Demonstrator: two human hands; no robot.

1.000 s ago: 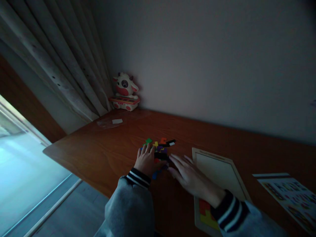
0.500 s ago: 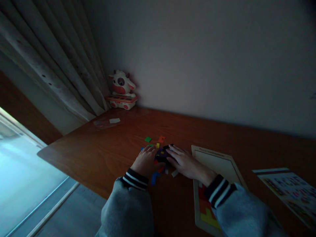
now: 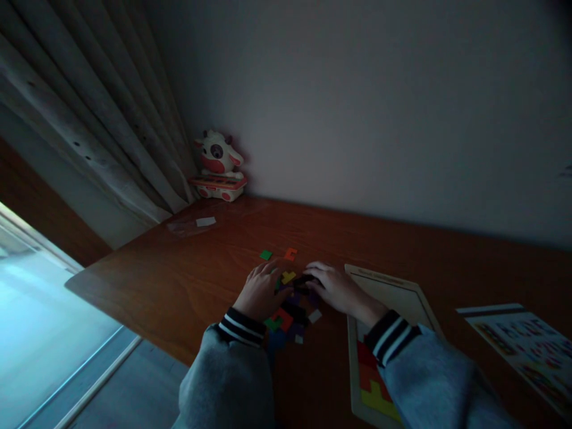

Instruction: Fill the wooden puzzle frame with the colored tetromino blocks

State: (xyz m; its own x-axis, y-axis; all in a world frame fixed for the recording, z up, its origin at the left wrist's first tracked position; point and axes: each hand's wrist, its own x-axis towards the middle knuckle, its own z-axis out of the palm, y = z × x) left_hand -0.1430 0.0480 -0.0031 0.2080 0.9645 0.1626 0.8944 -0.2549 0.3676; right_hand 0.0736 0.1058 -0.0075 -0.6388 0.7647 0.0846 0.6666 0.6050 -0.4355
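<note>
A heap of flat coloured puzzle pieces lies on the wooden table, with a yellow piece (image 3: 288, 277), a red piece (image 3: 283, 319) and a black piece (image 3: 295, 312) among it. My left hand (image 3: 260, 292) rests over the left side of the heap, fingers stretched and thumb apart, hiding some pieces. Across from it, my right hand (image 3: 336, 289) has its fingers apart and slightly bent beside a dark piece (image 3: 304, 281); its fingertips seem to touch that piece. A green piece (image 3: 266, 255) and an orange piece (image 3: 291, 254) lie just beyond the hands.
A wooden puzzle board (image 3: 393, 292), partly filled with red, orange and yellow pieces, lies under my right forearm. Farther right is a printed sheet (image 3: 521, 342). A cow toy with a keyboard (image 3: 218, 167) stands at the back-left corner, near a white paper slip (image 3: 205, 221).
My hands have moved apart a little, and the heap is spread toward me. More black, red, green and purple pieces show between and below the hands.
</note>
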